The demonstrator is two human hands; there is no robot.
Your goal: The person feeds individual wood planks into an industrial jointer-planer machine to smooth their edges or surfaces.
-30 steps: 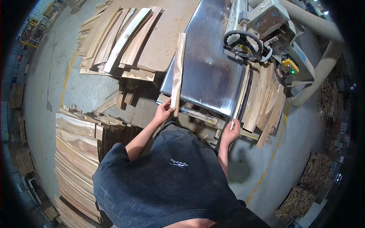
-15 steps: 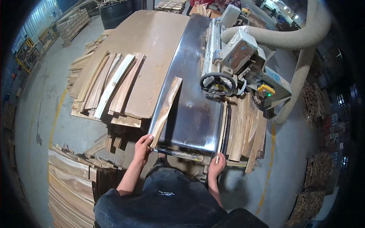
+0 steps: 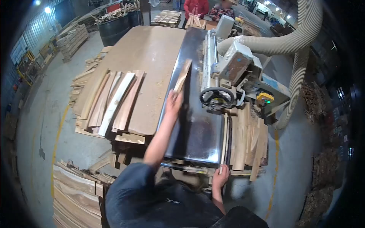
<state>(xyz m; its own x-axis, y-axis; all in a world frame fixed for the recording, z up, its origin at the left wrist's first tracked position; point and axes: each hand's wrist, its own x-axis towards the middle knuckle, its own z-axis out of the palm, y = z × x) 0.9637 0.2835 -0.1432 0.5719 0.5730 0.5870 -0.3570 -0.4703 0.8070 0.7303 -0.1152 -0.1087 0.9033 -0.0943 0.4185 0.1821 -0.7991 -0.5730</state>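
My left hand is stretched forward over the dark metal table, on the near end of a wooden strip that points away from me. The fingers are partly blurred, and whether they grip the strip or lie on it is unclear. At the table's near right corner my right hand is closed round the near end of a narrow pale strip. That strip runs along the table's right edge. Right of the far strip stands a machine with a black handwheel.
Wooden boards lie on the brown side table at left. More boards are right of the metal table. A stack of boards stands at lower left. A ribbed hose hangs from the machine. Two people are at the far end.
My left hand has moved forward along the metal table, and the wooden strip has moved away from me with it. My right hand stays at the near right corner. The view has tilted up slightly.
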